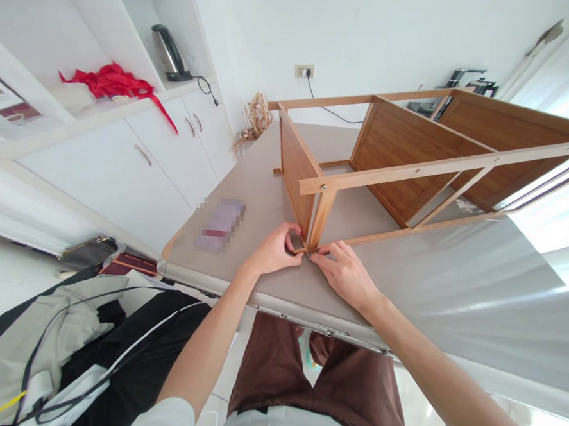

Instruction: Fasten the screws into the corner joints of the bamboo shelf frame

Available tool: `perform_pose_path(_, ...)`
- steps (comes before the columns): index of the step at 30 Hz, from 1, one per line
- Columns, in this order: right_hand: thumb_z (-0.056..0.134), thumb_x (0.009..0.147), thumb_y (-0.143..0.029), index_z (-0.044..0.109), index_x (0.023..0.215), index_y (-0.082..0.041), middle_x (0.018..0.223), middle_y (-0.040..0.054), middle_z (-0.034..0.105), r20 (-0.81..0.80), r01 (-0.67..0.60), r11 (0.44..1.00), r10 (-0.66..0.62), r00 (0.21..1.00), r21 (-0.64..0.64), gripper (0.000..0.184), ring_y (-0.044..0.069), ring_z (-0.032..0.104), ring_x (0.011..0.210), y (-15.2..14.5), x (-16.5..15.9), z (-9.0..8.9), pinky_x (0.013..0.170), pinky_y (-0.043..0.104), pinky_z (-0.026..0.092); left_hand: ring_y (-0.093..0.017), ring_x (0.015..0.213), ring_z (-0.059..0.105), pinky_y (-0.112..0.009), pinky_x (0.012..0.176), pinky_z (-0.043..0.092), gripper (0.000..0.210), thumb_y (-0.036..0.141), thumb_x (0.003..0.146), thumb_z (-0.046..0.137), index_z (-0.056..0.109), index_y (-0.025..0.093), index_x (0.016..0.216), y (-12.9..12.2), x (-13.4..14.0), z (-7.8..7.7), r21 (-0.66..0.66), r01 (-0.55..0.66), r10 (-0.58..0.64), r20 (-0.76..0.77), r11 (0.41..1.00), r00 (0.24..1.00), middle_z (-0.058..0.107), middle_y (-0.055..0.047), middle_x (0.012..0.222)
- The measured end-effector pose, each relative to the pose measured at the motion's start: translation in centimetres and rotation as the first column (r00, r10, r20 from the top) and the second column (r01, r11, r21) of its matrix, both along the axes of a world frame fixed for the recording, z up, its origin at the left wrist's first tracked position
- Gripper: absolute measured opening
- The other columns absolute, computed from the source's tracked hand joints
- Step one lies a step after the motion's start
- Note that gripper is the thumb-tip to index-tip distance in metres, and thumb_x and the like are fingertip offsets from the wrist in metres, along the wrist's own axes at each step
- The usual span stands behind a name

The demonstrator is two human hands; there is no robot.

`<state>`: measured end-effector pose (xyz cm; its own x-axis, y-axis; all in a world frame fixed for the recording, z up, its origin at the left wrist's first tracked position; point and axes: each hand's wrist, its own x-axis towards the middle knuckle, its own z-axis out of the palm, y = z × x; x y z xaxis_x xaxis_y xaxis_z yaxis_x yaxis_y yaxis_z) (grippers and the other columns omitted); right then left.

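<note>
A wooden shelf rack (388, 171) lies on its side on the grey table, its shelf panels standing on edge. At its near lower corner, my left hand (278, 250) curls its thumb and fingers around the end of the lower rail, gripping the frame. My right hand (346, 271) is just right of that corner, fingers pinched close to the joint. Whatever sits between its fingertips is small and mostly hidden. A bolt head shows at the end of the upper rail, above both hands.
The grey table (454, 281) carries a blurred flat item (221, 225) left of my hands. Beyond are white cabinets (148, 147), red ribbon (112, 80), a kettle (169, 52) and dried stalks (256, 118). A person in dark trousers (127, 338) with cables sits at lower left.
</note>
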<state>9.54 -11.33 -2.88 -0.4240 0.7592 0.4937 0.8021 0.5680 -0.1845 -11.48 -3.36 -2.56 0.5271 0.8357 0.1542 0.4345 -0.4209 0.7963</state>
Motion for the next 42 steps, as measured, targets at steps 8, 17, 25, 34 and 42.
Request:
perform_pose_path(8,0.051,0.097,-0.016,0.071,0.099,-0.022,0.098,0.0080,0.063,-0.040,0.009,1.000,-0.009,0.999,-0.007,0.021,0.021,0.053,0.091,-0.04,-0.16,-0.14,0.083,0.036,0.046,-0.014,0.065,0.057,-0.027,0.066,0.046,0.052,0.023,0.067,0.074,0.052,0.021,0.115,0.15,0.00,-0.42,0.001,-0.007,0.007,0.017,1.000,1.000,0.052,0.007,0.068)
perform_pose_path(17,0.049,0.097,-0.014,0.070,0.101,-0.020,0.098,0.0079,0.063,-0.061,-0.011,1.000,0.011,0.998,0.005,0.022,0.020,0.052,0.091,-0.12,-0.14,0.04,0.084,0.035,0.047,-0.014,0.065,0.056,-0.027,0.066,0.047,0.051,0.024,0.068,0.073,0.052,0.022,0.115,0.07,0.01,-0.20,0.001,-0.005,0.005,0.003,1.000,1.000,0.052,0.007,0.068)
perform_pose_path(25,0.048,0.097,-0.013,0.070,0.100,-0.020,0.097,0.0079,0.063,-0.044,-0.018,1.000,0.016,0.999,-0.025,0.024,0.020,0.053,0.091,-0.19,-0.16,-0.04,0.083,0.035,0.046,-0.014,0.065,0.057,-0.027,0.067,0.047,0.052,0.024,0.068,0.073,0.052,0.022,0.115,0.15,-0.02,-0.29,0.004,-0.004,0.004,0.002,1.000,1.000,0.052,0.007,0.069)
perform_pose_path(34,0.048,0.097,-0.013,0.070,0.101,-0.021,0.099,0.0078,0.063,-0.048,-0.015,1.000,0.014,0.999,-0.020,0.024,0.020,0.053,0.092,-0.17,-0.16,-0.10,0.085,0.035,0.046,-0.014,0.065,0.057,-0.027,0.067,0.047,0.051,0.025,0.069,0.073,0.051,0.021,0.115,0.11,0.05,-0.17,0.000,0.004,-0.004,0.007,1.000,1.000,0.052,0.007,0.068)
perform_pose_path(42,0.047,0.097,-0.014,0.071,0.101,-0.024,0.098,0.0079,0.063,-0.072,-0.004,0.999,0.001,0.997,-0.033,0.026,0.021,0.054,0.093,-0.20,-0.20,-0.04,0.084,0.036,0.047,-0.014,0.065,0.057,-0.028,0.067,0.047,0.052,0.024,0.068,0.074,0.052,0.021,0.115,0.07,0.02,-0.07,-0.008,-0.006,0.006,0.004,1.000,1.000,0.052,0.006,0.068)
